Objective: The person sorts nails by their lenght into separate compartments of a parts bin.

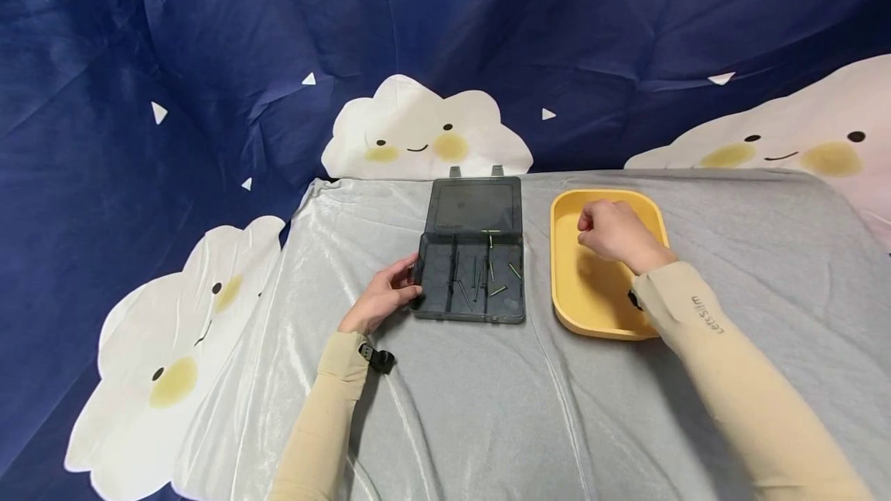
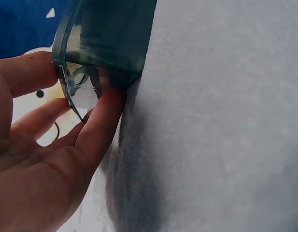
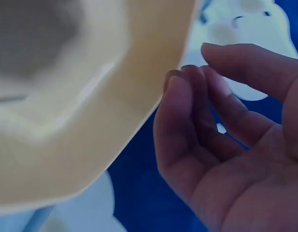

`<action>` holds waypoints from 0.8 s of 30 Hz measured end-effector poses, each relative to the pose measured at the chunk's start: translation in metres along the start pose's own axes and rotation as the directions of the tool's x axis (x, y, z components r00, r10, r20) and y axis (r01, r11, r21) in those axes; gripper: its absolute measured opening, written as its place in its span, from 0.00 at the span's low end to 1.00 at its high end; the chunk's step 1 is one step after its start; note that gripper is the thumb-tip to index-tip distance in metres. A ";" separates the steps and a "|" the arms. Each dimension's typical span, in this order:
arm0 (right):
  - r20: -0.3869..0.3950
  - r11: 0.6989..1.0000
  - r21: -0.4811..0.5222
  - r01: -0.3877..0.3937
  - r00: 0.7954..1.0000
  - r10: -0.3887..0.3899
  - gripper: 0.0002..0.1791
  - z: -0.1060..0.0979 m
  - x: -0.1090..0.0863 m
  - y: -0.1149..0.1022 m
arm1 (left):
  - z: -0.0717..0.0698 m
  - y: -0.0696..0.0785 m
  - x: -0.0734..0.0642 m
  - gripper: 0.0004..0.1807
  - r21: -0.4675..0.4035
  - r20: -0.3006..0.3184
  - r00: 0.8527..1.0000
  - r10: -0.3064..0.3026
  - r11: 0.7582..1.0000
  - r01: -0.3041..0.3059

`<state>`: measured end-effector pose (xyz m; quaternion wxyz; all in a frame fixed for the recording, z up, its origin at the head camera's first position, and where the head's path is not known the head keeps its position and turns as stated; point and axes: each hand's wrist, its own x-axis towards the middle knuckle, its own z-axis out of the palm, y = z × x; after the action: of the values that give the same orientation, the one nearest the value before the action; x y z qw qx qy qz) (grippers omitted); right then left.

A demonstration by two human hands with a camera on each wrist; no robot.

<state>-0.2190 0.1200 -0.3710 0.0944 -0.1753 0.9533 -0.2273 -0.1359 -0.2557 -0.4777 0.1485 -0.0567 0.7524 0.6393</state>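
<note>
A dark translucent compartment box (image 1: 434,277) lies on the cloth with its lid (image 1: 475,203) raised at the back. Dark, thin nail-like pieces (image 1: 464,294) lie mostly in its middle compartment, brass-coloured ones (image 1: 498,291) in the right one; whether they are nails or screws I cannot tell. My left hand (image 1: 381,296) holds the box's left side, its fingers and thumb against the wall (image 2: 98,70). Over the yellow tray (image 1: 567,308) hovers my right hand (image 1: 616,234). Its fingers are loosely bent, the thumb apart from them in the right wrist view, and nothing shows between them.
Grey cloth (image 1: 473,408) covers the table, with folds running toward the front. A dark blue curtain with cloud faces (image 1: 428,126) hangs behind and to the left. Inside the tray, a thin dark piece (image 3: 11,99) shows blurred in the right wrist view.
</note>
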 end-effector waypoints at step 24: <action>0.175 0.949 -0.287 -0.132 0.967 0.188 0.13 0.028 0.006 0.051 | -0.001 0.000 0.002 0.40 0.015 -0.005 1.000 -0.009 1.000 0.009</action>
<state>-0.2324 0.1492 -0.4198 0.1830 -0.1305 0.9722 -0.0664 -0.1377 -0.2563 -0.4781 0.1498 -0.0605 0.7573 0.6328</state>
